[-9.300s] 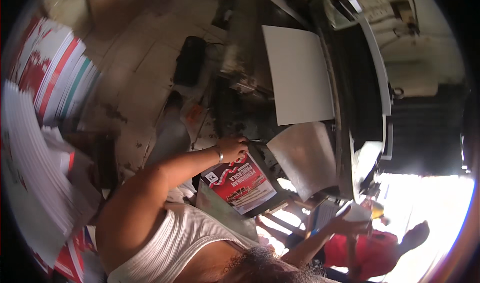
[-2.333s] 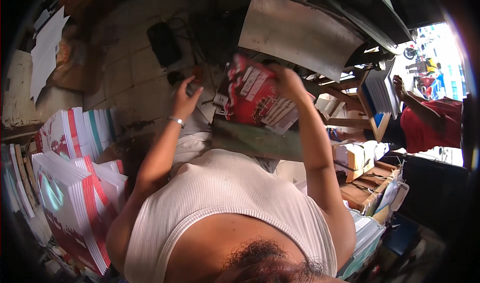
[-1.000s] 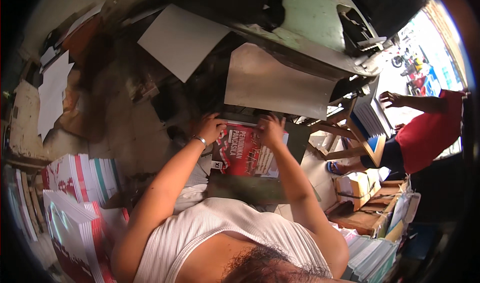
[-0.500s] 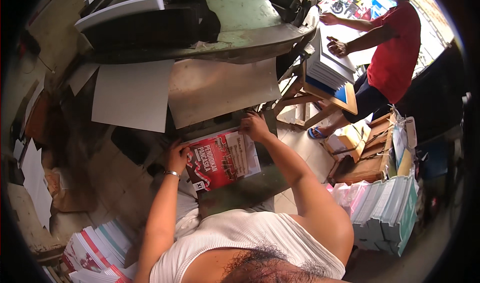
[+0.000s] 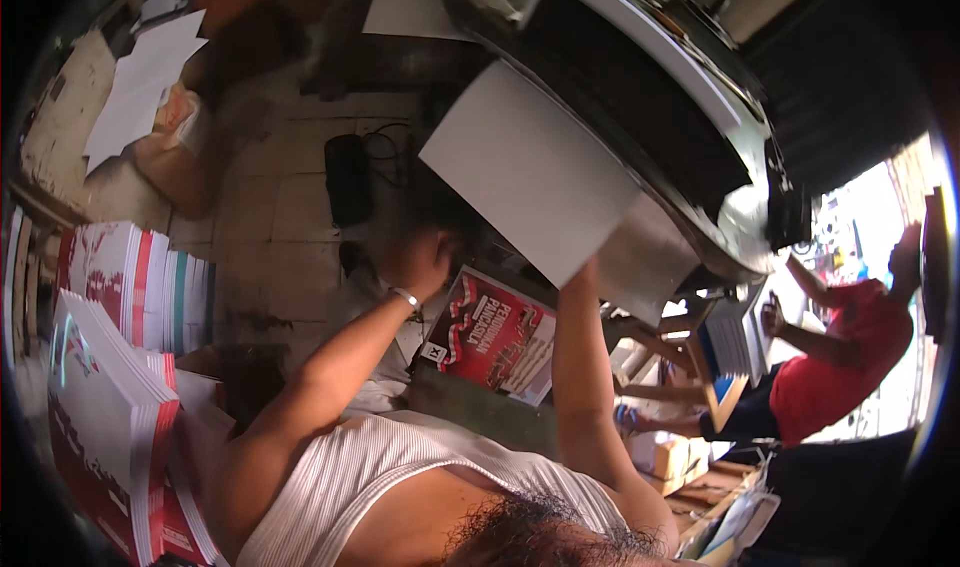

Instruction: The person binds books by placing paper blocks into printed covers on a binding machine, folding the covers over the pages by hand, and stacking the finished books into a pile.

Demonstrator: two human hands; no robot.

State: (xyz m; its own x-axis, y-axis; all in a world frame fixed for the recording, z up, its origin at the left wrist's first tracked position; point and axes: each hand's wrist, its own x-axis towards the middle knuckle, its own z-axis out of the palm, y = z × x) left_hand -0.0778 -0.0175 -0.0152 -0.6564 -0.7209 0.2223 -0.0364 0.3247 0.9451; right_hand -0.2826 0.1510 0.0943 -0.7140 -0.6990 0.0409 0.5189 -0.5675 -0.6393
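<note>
A red and cream printed book cover [image 5: 497,332] lies on a dark green surface [image 5: 475,395] in front of me. My left hand [image 5: 415,262] is off the cover's upper left side, apart from it; its fingers are blurred and lost in shadow. My right hand [image 5: 580,279] reaches past the cover's right side to the lower corner of a large white sheet [image 5: 530,177]. That sheet hides its fingers, so a grip cannot be made out. Beside the white sheet hangs a greyish, shiny sheet [image 5: 650,257].
A green machine with a dark opening [image 5: 630,77] stands beyond the sheets. Stacks of red-and-white books [image 5: 105,417] stand at my left. On the right a person in a red shirt [image 5: 840,357] stands by a wooden stand [image 5: 690,367] bearing piled paper. A black object [image 5: 347,179] lies on the tiled floor.
My view has turned left, bringing the book stacks fully in. My left hand has come off the cover, and my right hand has moved from its upper edge to the white sheet.
</note>
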